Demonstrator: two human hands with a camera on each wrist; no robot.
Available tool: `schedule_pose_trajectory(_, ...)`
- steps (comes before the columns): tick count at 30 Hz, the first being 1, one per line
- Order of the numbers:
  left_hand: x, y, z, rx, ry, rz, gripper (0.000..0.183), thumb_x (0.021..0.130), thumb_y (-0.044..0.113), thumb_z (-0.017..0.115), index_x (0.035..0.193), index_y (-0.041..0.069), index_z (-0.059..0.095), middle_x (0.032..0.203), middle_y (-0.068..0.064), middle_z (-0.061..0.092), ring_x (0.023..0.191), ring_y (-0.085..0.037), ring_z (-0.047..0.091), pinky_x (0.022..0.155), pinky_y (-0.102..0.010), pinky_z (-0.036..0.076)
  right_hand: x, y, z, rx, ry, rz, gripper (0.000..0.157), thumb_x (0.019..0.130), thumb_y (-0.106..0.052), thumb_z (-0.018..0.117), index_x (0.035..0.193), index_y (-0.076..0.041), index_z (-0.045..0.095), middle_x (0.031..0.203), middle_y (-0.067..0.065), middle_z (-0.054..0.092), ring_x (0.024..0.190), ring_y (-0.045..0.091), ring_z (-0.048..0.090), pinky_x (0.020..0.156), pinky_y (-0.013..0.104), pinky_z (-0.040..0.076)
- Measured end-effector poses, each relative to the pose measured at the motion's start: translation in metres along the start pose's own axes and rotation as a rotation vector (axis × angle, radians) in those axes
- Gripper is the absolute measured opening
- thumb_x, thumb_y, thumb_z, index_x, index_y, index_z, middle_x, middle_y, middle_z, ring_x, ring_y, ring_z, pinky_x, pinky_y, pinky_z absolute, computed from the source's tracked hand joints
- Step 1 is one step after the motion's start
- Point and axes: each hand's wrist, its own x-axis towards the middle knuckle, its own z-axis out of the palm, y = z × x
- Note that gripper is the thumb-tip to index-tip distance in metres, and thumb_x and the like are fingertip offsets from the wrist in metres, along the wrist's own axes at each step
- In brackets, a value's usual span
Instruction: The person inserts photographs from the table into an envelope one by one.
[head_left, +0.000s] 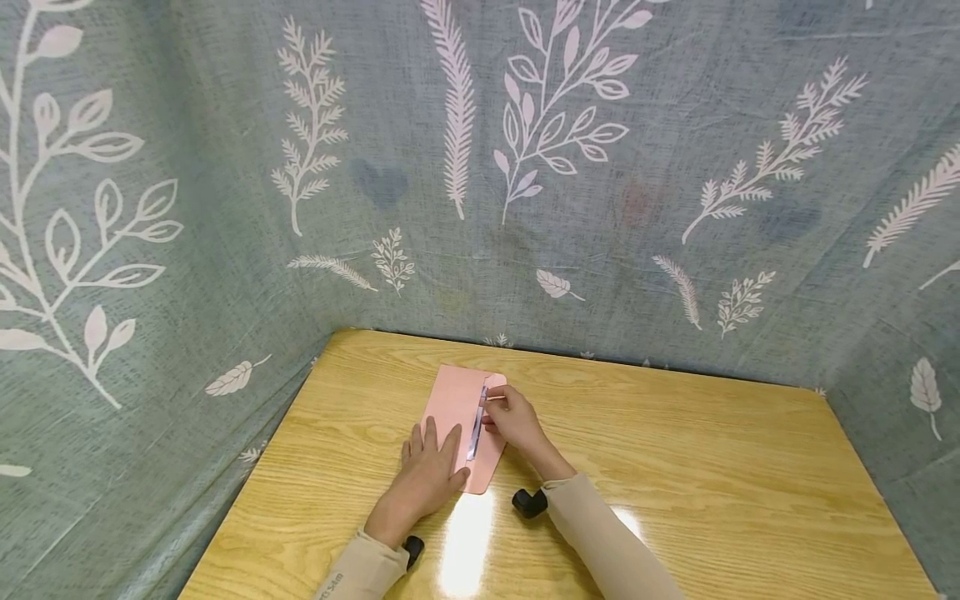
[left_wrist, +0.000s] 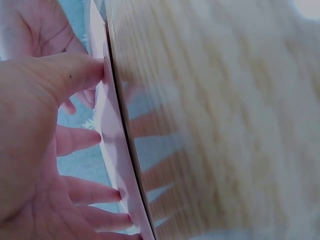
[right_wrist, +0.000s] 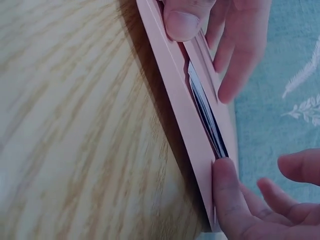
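A pink envelope (head_left: 450, 392) lies on the wooden table, its flap open to the right. A thin glossy card (head_left: 477, 429) with a dark and white edge shows in its slot; the rest of it is hidden inside. My left hand (head_left: 426, 479) rests spread on the envelope's near part, thumb by the near end of the slot. My right hand (head_left: 513, 421) pinches the card near the far end of the slot. In the right wrist view, a right fingertip (right_wrist: 225, 172) meets the end of the layered card edge (right_wrist: 204, 112).
The wooden table (head_left: 675, 467) extends far to the right. A grey-green curtain with white leaf prints (head_left: 480, 250) hangs behind and at both sides. Bright reflections lie on the table in front of the envelope. Each wrist bears a small black device (head_left: 529, 502).
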Motion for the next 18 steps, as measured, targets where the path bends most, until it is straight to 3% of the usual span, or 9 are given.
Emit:
schedule_pose_trajectory(8,0.003,-0.005,-0.002,-0.016,-0.023,-0.018,0.070,0.088,0.044,0.057,0.145,0.013,0.031,0.145,-0.033,0.011,0.130,-0.052,0.009,0.099,-0.062,0.017,-0.004,0.005,-0.007,0.000,-0.008,-0.043,0.028,0.093,-0.011,0.051,0.117,0.003,0.054,0.100,0.018,0.060,0.085,0.029,0.062,0.071,0.036,0.052)
schedule_pose_trajectory(18,0.000,-0.011,-0.008,0.008,-0.011,-0.016,0.068,0.090,0.046,0.051,0.146,0.015,0.027,0.146,-0.030,0.013,0.132,-0.047,0.012,0.101,-0.057,0.020,-0.023,0.004,-0.037,0.059,0.002,-0.078,0.028,0.095,-0.010,0.050,0.116,0.008,0.054,0.102,0.026,0.059,0.092,0.040,0.059,0.079,0.047,0.048)
